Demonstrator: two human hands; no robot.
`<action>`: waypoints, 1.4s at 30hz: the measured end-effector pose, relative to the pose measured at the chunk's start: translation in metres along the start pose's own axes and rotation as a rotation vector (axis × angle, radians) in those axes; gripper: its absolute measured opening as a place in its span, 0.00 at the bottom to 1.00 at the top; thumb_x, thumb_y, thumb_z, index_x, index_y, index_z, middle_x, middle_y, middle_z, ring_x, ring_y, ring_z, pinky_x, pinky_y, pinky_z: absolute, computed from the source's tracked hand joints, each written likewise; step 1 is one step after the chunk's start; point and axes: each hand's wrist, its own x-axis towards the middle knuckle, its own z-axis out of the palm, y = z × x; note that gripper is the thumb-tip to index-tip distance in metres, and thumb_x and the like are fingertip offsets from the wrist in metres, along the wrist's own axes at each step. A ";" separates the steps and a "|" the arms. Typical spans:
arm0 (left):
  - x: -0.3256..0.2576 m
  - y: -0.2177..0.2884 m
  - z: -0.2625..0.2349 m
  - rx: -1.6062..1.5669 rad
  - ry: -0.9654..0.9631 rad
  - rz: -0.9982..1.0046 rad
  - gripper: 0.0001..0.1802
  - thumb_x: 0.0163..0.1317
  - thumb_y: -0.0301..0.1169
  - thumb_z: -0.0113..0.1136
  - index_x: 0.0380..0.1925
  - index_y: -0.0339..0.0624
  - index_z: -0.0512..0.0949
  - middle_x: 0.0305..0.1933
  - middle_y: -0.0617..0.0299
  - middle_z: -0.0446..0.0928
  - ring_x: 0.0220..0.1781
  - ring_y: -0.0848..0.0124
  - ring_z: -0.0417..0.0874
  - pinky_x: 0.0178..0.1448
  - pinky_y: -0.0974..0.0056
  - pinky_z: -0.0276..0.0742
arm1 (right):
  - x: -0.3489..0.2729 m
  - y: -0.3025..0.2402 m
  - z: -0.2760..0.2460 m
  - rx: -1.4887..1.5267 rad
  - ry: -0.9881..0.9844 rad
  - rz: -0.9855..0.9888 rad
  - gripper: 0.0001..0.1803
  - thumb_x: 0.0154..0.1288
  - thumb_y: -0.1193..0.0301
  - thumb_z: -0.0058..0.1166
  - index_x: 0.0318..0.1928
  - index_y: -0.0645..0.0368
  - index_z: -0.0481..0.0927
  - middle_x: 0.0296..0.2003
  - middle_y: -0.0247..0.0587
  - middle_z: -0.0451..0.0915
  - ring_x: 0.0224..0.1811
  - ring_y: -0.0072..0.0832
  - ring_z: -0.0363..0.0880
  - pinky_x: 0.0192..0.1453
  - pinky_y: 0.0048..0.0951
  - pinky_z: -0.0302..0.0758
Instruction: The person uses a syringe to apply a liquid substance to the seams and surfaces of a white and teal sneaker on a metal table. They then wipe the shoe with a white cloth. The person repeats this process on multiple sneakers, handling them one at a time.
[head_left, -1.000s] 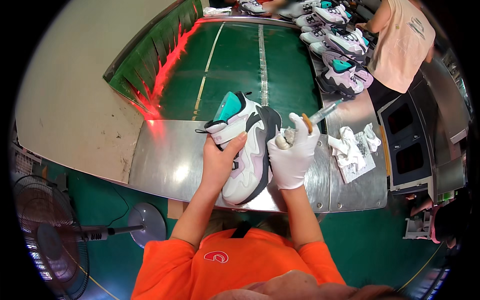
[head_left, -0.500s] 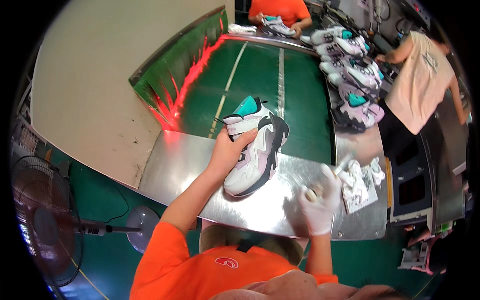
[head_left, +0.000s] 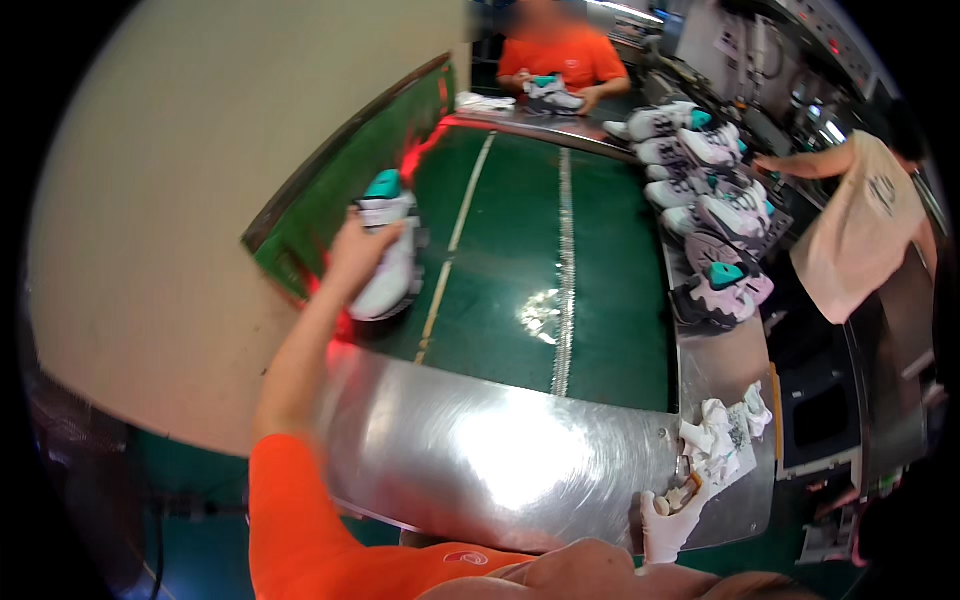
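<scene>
My bare left hand (head_left: 352, 255) grips a white, lilac and black sneaker (head_left: 385, 275) with a teal lining. The shoe is at the left side of the green conveyor belt (head_left: 500, 270), close to the slitted green curtain (head_left: 345, 165); whether it touches the belt I cannot tell. At the near right corner of the metal table (head_left: 440, 420), my right hand (head_left: 670, 530) wears a white glove. Its fingers are curled around a small cream and brown thing, too unclear to name. Crumpled white cloths (head_left: 715, 435) lie just beyond that hand.
Several sneakers (head_left: 700, 190) are piled along the belt's right ledge. At the far end a person in orange (head_left: 560, 65) handles another sneaker (head_left: 550, 97). A person in a pale sleeveless top (head_left: 855, 235) stands at the right. Red light falls along the curtain; a pale wall panel (head_left: 180, 230) rises left.
My left hand has carried the sneaker from above the metal table leftward and away, over to the belt beside the curtain. My right hand has moved nearer to me. The view has shifted.
</scene>
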 end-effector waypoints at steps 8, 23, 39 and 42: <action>0.128 -0.173 -0.013 -0.058 -0.115 -0.133 0.28 0.67 0.38 0.59 0.64 0.36 0.71 0.50 0.54 0.83 0.51 0.67 0.83 0.54 0.61 0.79 | 0.025 -0.054 -0.015 -0.037 -0.087 0.288 0.45 0.43 0.60 0.77 0.61 0.61 0.68 0.37 0.41 0.79 0.35 0.30 0.80 0.43 0.33 0.78; -0.013 0.034 0.079 0.103 -0.569 0.358 0.29 0.75 0.36 0.47 0.72 0.38 0.60 0.56 0.48 0.80 0.65 0.66 0.76 0.68 0.62 0.67 | 0.019 -0.042 -0.029 0.201 -0.030 0.424 0.44 0.47 0.56 0.74 0.63 0.54 0.68 0.43 0.52 0.82 0.46 0.39 0.83 0.53 0.35 0.78; -0.199 0.223 0.061 -1.621 -1.450 0.856 0.42 0.74 0.54 0.40 0.78 0.53 0.34 0.45 0.37 0.81 0.47 0.39 0.84 0.56 0.23 0.70 | -0.015 0.005 -0.021 0.194 0.127 0.287 0.40 0.46 0.69 0.72 0.61 0.63 0.70 0.42 0.41 0.80 0.40 0.27 0.78 0.49 0.29 0.77; -0.179 0.209 0.067 -1.699 -1.452 0.954 0.51 0.70 0.58 0.48 0.77 0.46 0.33 0.56 0.27 0.74 0.62 0.33 0.73 0.67 0.28 0.60 | -0.008 -0.005 -0.020 0.149 0.144 0.108 0.41 0.46 0.71 0.72 0.62 0.64 0.68 0.45 0.42 0.77 0.37 0.26 0.77 0.46 0.26 0.76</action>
